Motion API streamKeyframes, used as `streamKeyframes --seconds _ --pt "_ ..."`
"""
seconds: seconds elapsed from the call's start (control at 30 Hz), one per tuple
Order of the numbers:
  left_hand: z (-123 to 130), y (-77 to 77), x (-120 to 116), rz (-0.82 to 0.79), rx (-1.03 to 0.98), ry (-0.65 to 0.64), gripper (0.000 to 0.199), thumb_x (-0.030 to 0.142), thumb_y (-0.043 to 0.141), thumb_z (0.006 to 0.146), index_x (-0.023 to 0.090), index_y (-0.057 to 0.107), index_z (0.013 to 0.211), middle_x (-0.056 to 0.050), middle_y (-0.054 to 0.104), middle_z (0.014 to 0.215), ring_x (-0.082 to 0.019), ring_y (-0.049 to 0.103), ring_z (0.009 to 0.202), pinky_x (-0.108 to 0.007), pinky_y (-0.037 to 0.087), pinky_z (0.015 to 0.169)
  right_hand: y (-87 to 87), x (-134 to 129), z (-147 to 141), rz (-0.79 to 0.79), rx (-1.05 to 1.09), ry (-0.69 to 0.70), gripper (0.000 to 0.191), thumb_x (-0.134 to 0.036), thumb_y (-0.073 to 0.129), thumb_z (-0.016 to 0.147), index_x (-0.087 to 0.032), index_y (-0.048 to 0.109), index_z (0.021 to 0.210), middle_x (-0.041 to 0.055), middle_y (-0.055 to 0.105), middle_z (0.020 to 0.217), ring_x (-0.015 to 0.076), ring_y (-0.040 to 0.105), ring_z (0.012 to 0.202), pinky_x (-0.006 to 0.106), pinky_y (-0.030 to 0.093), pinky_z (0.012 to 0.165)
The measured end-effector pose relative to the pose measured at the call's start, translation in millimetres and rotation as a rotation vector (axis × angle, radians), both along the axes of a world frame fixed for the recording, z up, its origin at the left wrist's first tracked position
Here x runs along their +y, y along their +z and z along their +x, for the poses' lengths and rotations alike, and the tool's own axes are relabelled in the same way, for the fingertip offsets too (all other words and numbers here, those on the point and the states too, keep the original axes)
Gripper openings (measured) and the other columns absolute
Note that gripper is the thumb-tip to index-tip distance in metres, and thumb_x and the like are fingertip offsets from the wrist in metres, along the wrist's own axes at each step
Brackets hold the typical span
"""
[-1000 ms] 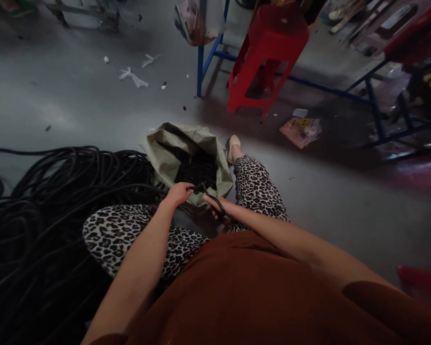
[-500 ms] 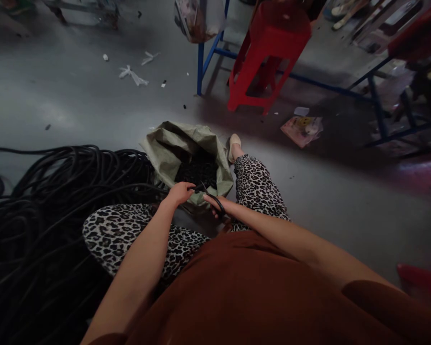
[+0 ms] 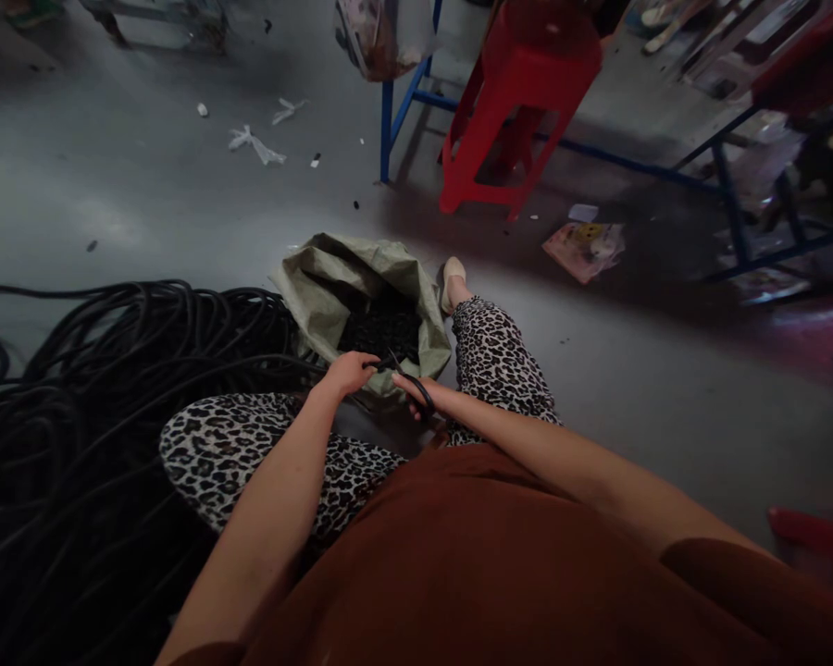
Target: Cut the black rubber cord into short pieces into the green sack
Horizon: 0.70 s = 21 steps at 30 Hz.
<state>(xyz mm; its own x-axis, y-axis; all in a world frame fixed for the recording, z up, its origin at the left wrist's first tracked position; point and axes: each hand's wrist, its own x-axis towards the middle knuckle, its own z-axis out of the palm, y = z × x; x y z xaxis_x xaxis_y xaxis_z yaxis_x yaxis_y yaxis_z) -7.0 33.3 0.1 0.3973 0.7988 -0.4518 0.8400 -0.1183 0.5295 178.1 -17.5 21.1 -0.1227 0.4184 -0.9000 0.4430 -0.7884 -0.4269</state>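
My left hand (image 3: 349,374) is closed around a black rubber cord, whose end (image 3: 379,363) sticks out past the fingers over the near rim of a sack. In my right hand (image 3: 416,392) is a pair of black-handled scissors (image 3: 426,400), with the blades pointing up and left beside the cord's end. Whether the blades touch the cord I cannot tell. The open greenish woven sack (image 3: 309,277) stands between my legs, with many short black pieces (image 3: 381,331) inside. From a large heap of long black cords (image 3: 201,324) at the left, strands run toward my left hand.
A red plastic stool (image 3: 520,83) stands ahead beside a blue metal frame (image 3: 387,129). A hanging plastic bag (image 3: 381,37) is at its left. On the floor lie a printed plastic packet (image 3: 584,250) and white scraps (image 3: 255,145). Another red object (image 3: 815,536) is at the right.
Almost nothing differs. Both hands, the cord and the scissors keep their places above the sack's near rim; the view has shifted very slightly.
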Motion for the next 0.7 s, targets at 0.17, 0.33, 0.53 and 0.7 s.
streamKeyframes --seconds 0.17,0.33,0.53,0.7 --pt "0.1 -1.9 0.4 0.015 -0.031 0.016 0.035 0.026 0.050 0.078 0.022 0.064 0.110 -0.002 0.065 0.109 -0.018 0.058 0.101 -0.024 0.043 0.087 1.0 -0.8 -1.0 0.061 -0.026 -0.004 0.049 -0.063 0.043 0.081 -0.015 0.049 0.070 -0.0026 0.044 0.042 0.0099 0.045 0.030 0.019 0.037 0.029" --pt "1.2 -2.2 0.8 0.021 -0.036 0.040 0.035 0.027 0.051 0.078 0.022 0.064 0.110 -0.003 0.066 0.107 -0.018 0.059 0.098 -0.025 0.043 0.087 -2.2 -0.1 -1.2 0.101 -0.087 0.062 0.054 -0.067 0.042 0.078 -0.015 0.049 0.067 -0.0018 0.045 0.040 0.0107 0.045 0.028 0.019 0.036 0.028" --pt "1.5 -2.7 0.6 0.013 -0.036 0.042 0.036 0.029 0.050 0.078 0.019 0.064 0.109 -0.005 0.067 0.102 -0.018 0.061 0.091 -0.026 0.045 0.081 -3.4 -0.8 -0.5 0.124 -0.107 0.075 0.053 -0.066 0.041 0.079 -0.015 0.049 0.065 -0.0019 0.045 0.039 0.0109 0.046 0.028 0.019 0.036 0.028" --pt "-2.5 -3.5 0.7 0.002 -0.018 0.010 0.036 0.028 0.051 0.077 0.019 0.063 0.110 -0.005 0.066 0.106 -0.018 0.060 0.094 -0.024 0.044 0.082 -5.3 -0.2 4.7 0.139 -0.135 0.098 0.053 -0.065 0.039 0.081 -0.015 0.048 0.066 -0.0017 0.045 0.040 0.0109 0.046 0.029 0.018 0.036 0.028"
